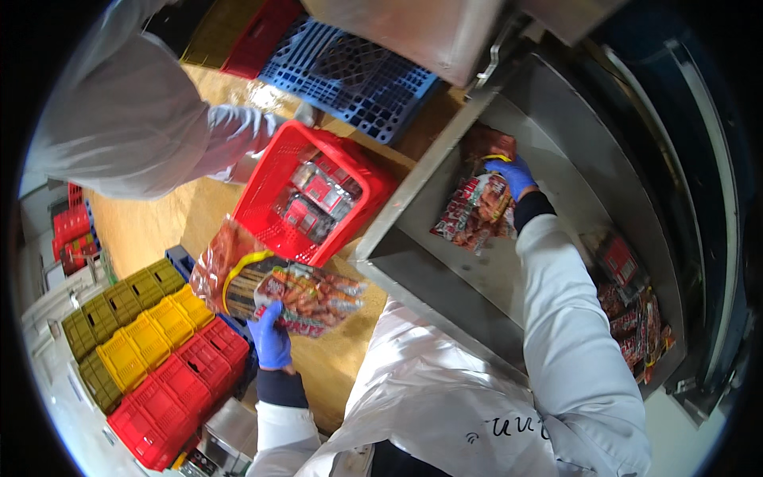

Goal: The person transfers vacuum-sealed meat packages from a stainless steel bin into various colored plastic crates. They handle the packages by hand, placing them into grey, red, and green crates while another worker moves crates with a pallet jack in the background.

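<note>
Your white sleeves rise from the near edge, both hands in blue gloves. Your left hand (271,340) holds a clear packet of sausages (278,288) from below, fingers clamped on its near edge, over the tan floor (159,226). Your right hand (513,175) reaches far into a steel trough (445,294), fingers closed on a bundle of red sausage packets (474,211) lying against its sloped wall. More red packets (632,314) are piled at the right end of the trough. Between your hands, just beyond the left packet, a red crate (266,183) hangs tilted with packets inside, held by another person in white (135,119) at far left. Stacked olive, yellow and red crates (151,350) sit near left; a blue pallet (350,75) lies far centre.
</note>
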{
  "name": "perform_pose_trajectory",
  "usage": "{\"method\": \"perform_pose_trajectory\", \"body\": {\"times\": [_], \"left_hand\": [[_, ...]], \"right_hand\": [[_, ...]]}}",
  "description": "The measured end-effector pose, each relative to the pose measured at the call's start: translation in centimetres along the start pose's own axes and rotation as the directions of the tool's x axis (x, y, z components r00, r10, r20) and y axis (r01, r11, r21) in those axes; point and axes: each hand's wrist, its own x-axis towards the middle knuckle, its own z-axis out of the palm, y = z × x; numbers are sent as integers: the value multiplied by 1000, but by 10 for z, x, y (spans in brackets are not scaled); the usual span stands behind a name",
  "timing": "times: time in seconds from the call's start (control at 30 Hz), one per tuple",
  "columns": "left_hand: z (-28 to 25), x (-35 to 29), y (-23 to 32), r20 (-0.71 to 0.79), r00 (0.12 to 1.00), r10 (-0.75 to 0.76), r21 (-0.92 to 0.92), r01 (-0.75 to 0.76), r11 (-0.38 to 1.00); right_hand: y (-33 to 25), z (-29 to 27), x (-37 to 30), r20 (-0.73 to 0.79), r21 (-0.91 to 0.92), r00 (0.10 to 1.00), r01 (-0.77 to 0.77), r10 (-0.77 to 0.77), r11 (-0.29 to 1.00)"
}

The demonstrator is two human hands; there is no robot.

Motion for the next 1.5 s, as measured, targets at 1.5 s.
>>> {"method": "perform_pose_trajectory", "body": {"times": [1.5], "left_hand": [[121,6,-16,715,598,362,305,-733,608]], "right_hand": [[57,-141,-361,-514,-113,796,307,-320,945]]}}
